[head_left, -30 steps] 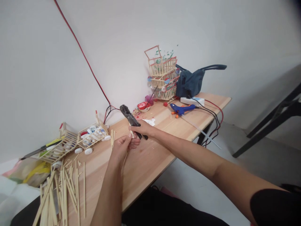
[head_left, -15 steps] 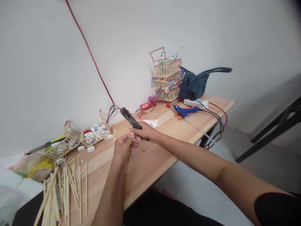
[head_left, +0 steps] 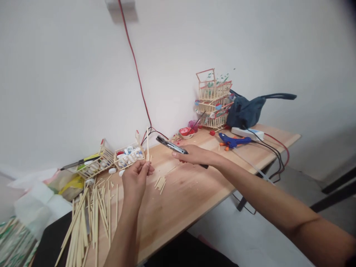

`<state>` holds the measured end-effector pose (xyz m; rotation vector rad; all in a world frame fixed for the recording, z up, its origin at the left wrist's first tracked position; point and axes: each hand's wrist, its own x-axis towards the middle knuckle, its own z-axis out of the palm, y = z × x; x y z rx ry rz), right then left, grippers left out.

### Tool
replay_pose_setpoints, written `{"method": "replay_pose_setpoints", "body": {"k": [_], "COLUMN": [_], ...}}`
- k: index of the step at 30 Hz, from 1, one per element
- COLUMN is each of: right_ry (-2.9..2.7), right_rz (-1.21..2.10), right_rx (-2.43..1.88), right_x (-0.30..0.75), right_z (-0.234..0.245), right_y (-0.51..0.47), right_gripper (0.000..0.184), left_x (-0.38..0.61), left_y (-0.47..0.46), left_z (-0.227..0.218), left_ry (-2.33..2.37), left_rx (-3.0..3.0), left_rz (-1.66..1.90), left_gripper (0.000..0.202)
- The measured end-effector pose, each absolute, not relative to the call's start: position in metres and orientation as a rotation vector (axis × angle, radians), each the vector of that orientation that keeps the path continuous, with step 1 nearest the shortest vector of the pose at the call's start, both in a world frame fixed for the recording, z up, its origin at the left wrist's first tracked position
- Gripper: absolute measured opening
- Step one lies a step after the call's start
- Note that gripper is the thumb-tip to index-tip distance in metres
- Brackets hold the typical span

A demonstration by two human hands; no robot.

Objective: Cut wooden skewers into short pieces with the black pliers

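Note:
My left hand [head_left: 139, 174] pinches a thin wooden stick [head_left: 148, 142], which stands upright above the fingertips; a shorter piece shows beside it. In my right hand [head_left: 191, 154] is a pair of dark metal pliers [head_left: 169, 144], fingers wrapped around the handles and jaws pointing up and left. The jaws are apart from the stick. Below and between the hands, several short cut stick pieces [head_left: 160, 183] lie together on the wooden table [head_left: 178, 207]. A large pile of long wooden sticks [head_left: 83, 230] spreads over the table's left end.
Small stick-built carts [head_left: 130, 157] with white caps stand along the wall, and stacked stick baskets [head_left: 214, 104] rise at the back. A blue glue gun [head_left: 233, 141], a power strip [head_left: 247, 133], a dark blue bag [head_left: 246, 111] and a bowl of red paint [head_left: 186, 132] sit farther right.
My hands have moved apart: the pliers have swung right, away from the stick, and my left hand now holds it upright. The view has shifted, uncovering the short pieces on the table.

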<state>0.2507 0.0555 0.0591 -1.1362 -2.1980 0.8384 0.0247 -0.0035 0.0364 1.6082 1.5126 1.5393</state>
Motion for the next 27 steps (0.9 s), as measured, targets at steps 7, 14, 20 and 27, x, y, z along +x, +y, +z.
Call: {"method": "replay_pose_setpoints", "body": {"k": [7, 14, 20, 27], "right_ry": [-2.518, -2.667, -2.655, -2.582], "right_rz": [0.971, 0.922, 0.902, 1.012], "right_rx": [-1.237, -1.336, -1.4, -1.404], "right_x": [0.241, 0.226, 0.218, 0.216], "right_z": [0.084, 0.089, 0.082, 0.073], "right_y": [0.028, 0.022, 0.025, 0.026], "right_gripper": [0.054, 0.066, 0.069, 0.075], "left_x": [0.02, 0.015, 0.02, 0.023], "left_y": [-0.016, -0.021, -0.022, -0.024], "left_z": [0.018, 0.017, 0.017, 0.013], "left_ry": [1.589, 1.657, 1.6, 1.704], "left_rx": [1.731, 1.711, 1.901, 2.067], "left_rz": [1.568, 1.605, 1.449, 1.367], "left_gripper": [0.021, 0.023, 0.023, 0.025]}}
